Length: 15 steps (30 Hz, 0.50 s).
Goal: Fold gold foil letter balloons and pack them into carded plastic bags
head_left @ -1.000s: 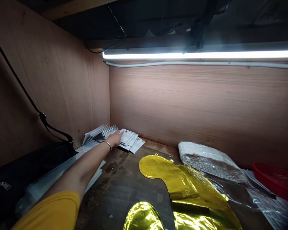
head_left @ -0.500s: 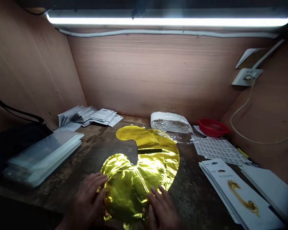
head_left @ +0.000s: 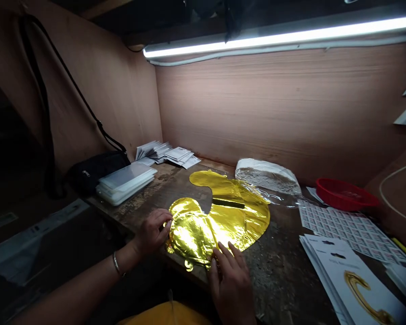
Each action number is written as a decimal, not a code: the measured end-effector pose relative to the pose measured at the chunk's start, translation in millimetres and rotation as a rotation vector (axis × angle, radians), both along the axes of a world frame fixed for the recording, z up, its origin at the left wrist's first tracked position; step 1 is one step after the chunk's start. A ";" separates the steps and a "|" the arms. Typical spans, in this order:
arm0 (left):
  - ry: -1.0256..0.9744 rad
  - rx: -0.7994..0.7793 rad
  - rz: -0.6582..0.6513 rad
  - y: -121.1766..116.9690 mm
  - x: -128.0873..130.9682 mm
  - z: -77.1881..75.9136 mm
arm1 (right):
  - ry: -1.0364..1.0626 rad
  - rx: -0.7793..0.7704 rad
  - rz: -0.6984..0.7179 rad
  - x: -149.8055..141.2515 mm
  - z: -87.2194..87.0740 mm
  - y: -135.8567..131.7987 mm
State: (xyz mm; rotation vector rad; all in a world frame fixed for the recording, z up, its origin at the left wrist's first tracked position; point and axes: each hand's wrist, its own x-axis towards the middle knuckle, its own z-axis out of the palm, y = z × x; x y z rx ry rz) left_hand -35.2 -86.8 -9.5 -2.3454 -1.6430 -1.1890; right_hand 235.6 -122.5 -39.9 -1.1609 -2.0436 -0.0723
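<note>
A flat, shiny gold foil balloon [head_left: 226,225] shaped like a curved letter lies on the table, its lower end folded over towards me. My left hand [head_left: 154,230] is closed at the left edge of that folded end, fingers and thumb on the foil. On the near right edge rests my right hand [head_left: 232,280], its fingers stretched out flat over the foil, with the thumb partly hidden. A dark strip [head_left: 228,203] crosses the middle of the balloon. Small foil tabs [head_left: 188,265] stick out along its near edge.
Clear plastic sleeves [head_left: 126,183] and a black bag [head_left: 99,169] are at left, with folded white papers [head_left: 179,154] behind. At right are a clear plastic packet [head_left: 267,178], red basket [head_left: 345,194], label sheet [head_left: 345,225] and printed cards [head_left: 352,280].
The view has swung left, bringing the bag and my left forearm into sight. Both hands stay at the balloon's folded end, which has shifted slightly and catches more light.
</note>
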 end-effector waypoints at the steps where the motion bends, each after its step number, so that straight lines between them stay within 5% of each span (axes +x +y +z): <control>1: 0.003 -0.003 0.005 -0.3 0.2 0.3 | 0.006 0.007 0.000 0.3 -0.8 0.5; 9: 0.059 0.000 -0.077 0.5 -3.9 2.1 | 0.049 0.028 -0.146 -1.0 -5.0 4.5; 15: 0.085 0.093 -0.302 16.8 -23.9 -13.9 | 0.131 -0.092 -0.353 -6.4 10.4 6.6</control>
